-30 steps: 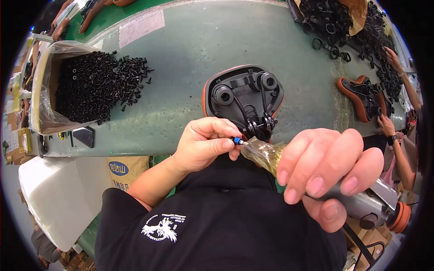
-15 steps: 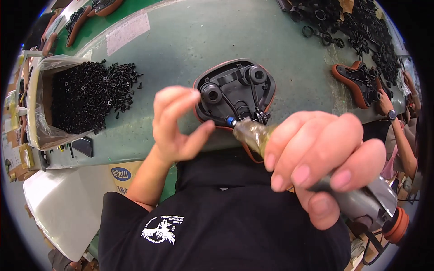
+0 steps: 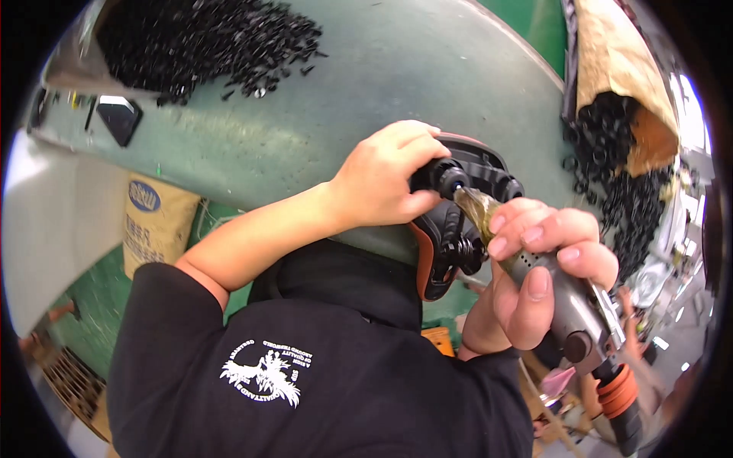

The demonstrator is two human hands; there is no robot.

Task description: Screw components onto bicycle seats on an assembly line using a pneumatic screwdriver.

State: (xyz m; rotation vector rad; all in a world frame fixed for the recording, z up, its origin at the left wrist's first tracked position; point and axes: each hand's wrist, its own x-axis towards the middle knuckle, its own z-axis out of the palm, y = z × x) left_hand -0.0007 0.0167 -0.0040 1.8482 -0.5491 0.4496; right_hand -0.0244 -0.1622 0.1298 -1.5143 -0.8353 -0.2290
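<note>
A bicycle saddle with a black underside and brown edge lies bottom up at the table's near edge. My left hand is closed on its left side, fingertips beside a round black bumper. In my right hand is a grey power screwdriver with an orange collar and a nose wrapped in yellowish tape. Its tip points into the middle of that bumper; whether a screw sits there is hidden. The black clamp shows on the saddle below the screwdriver's nose.
Loose black screws lie heaped at the far left of the green table. A small black block is near the left edge. At right, a brown paper sack spills black rings.
My left hand has closed on the saddle. The screwdriver tip has shifted from the saddle's near end to the left bumper. The view has turned, and the saddle appears rotated.
</note>
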